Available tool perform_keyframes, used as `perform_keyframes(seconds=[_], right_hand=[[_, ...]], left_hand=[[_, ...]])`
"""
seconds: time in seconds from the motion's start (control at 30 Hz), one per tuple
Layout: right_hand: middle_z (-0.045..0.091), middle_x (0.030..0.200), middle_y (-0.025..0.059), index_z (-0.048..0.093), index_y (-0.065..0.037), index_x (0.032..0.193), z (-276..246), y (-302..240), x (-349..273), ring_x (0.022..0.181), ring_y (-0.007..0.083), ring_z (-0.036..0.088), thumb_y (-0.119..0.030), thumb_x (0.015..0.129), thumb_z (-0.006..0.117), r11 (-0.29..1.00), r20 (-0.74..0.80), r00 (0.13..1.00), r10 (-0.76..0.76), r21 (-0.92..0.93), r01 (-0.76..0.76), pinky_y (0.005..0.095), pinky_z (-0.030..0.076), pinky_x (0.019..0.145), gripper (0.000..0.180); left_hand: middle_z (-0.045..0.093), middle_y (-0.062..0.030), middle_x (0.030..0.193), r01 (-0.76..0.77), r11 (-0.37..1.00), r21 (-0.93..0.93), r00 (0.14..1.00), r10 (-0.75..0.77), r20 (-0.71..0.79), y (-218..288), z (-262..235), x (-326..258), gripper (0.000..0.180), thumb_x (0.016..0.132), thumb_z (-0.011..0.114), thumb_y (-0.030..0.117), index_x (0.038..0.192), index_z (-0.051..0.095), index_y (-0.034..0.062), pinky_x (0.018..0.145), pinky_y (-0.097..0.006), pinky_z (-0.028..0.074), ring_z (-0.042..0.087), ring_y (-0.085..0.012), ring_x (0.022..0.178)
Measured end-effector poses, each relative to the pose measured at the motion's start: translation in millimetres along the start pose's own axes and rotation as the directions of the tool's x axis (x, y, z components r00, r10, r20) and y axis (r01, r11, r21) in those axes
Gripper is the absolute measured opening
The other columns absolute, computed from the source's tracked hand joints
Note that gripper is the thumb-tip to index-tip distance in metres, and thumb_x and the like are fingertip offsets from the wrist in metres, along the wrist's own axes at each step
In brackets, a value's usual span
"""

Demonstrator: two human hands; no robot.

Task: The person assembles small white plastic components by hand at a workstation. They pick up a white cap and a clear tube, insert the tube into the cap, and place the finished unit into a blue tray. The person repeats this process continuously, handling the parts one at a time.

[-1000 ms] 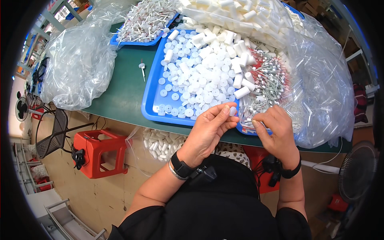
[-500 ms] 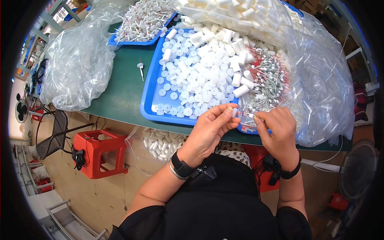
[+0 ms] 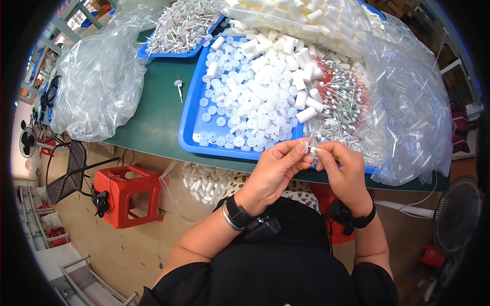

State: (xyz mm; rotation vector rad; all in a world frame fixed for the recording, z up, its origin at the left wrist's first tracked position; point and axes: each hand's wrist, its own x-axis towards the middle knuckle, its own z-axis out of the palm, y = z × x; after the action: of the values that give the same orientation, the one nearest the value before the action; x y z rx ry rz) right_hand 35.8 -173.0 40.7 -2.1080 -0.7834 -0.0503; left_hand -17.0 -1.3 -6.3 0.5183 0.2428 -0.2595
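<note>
My left hand (image 3: 275, 171) is closed in a pinch just off the front edge of the blue tray (image 3: 188, 130), with a small translucent white disc (image 3: 307, 145) between thumb and forefinger. Against that disc, my right hand (image 3: 344, 171) pinches a thin small white-ended piece (image 3: 313, 150); its rest is hidden by the fingers. In the tray behind the hands lie loose translucent discs (image 3: 255, 104), white cylinders (image 3: 306, 115) and a heap of thin wired parts with red and grey leads (image 3: 342, 97).
A second blue tray (image 3: 193, 53) of pin-and-disc pieces stands at the far left. One such piece (image 3: 179, 90) lies on the green table (image 3: 158, 115). Clear plastic bags (image 3: 97, 92) flank the trays. Below are a red stool (image 3: 127, 196) and a fan (image 3: 456, 217).
My right hand has moved left and down, bringing its small piece up against the disc. My left hand has shifted slightly right and down with the disc.
</note>
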Motion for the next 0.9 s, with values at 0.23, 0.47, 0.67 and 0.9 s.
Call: perform_keyframes(seconds=[0.23, 0.47, 0.67, 0.9], right_hand=[[0.055, 0.068, -0.0036, 0.066, -0.001, 0.092, -13.5, -4.4, 7.3, 0.06, 0.0014, 0.043, -0.022, 0.102, 0.059, 0.498, 0.493, 0.739, 0.459, 0.546, -0.674, 0.0183, 0.031, 0.054, 0.023], [0.057, 0.069, -0.0032, 0.065, -0.002, 0.09, -10.6, -4.3, 6.4, 0.061, 0.0013, 0.044, -0.021, 0.102, 0.059, 0.504, 0.469, 0.753, 0.462, 0.56, -0.658, 0.0184, 0.032, 0.055, 0.024], [0.064, 0.073, -0.0007, 0.067, 0.0, 0.098, -15.3, -4.9, -0.5, 0.063, 0.0031, 0.05, -0.019, 0.102, 0.058, 0.743, 0.335, 0.831, 0.444, 0.38, -0.551, 0.0212, 0.038, 0.057, 0.021], [0.068, 0.071, 0.0066, 0.067, 0.001, 0.099, -4.9, -1.8, -11.5, 0.062, 0.0111, 0.059, -0.011, 0.095, 0.066, 0.941, 0.146, 0.948, 0.283, 0.15, -0.304, 0.0279, 0.046, 0.059, 0.013]], left_hand=[[0.067, -0.0049, 0.09, -0.045, 0.974, 0.223, 0.999, 0.041, 0.019, 5.1, 0.4, 0.6, 0.032, 0.1, 0.063, 0.016, 0.124, 0.063, -0.0051, 0.075, -0.023, 0.052, 0.063, -0.0104, 0.081], [0.067, -0.0052, 0.091, -0.049, 0.99, 0.134, 0.999, 0.051, -0.008, -8.9, 3.1, 2.2, 0.033, 0.1, 0.064, 0.018, 0.125, 0.062, -0.0048, 0.074, -0.023, 0.052, 0.062, -0.0103, 0.08], [0.067, -0.0046, 0.094, -0.001, 0.994, 0.114, 1.0, -0.002, 0.024, -9.6, -1.6, 4.4, 0.034, 0.1, 0.063, 0.021, 0.123, 0.063, -0.0045, 0.072, -0.023, 0.051, 0.061, -0.0091, 0.078], [0.066, -0.0039, 0.092, -0.005, 0.992, 0.124, 1.0, 0.008, -0.024, -14.4, 3.1, 3.1, 0.032, 0.101, 0.062, 0.02, 0.123, 0.063, -0.0036, 0.071, -0.022, 0.051, 0.061, -0.0087, 0.078]])
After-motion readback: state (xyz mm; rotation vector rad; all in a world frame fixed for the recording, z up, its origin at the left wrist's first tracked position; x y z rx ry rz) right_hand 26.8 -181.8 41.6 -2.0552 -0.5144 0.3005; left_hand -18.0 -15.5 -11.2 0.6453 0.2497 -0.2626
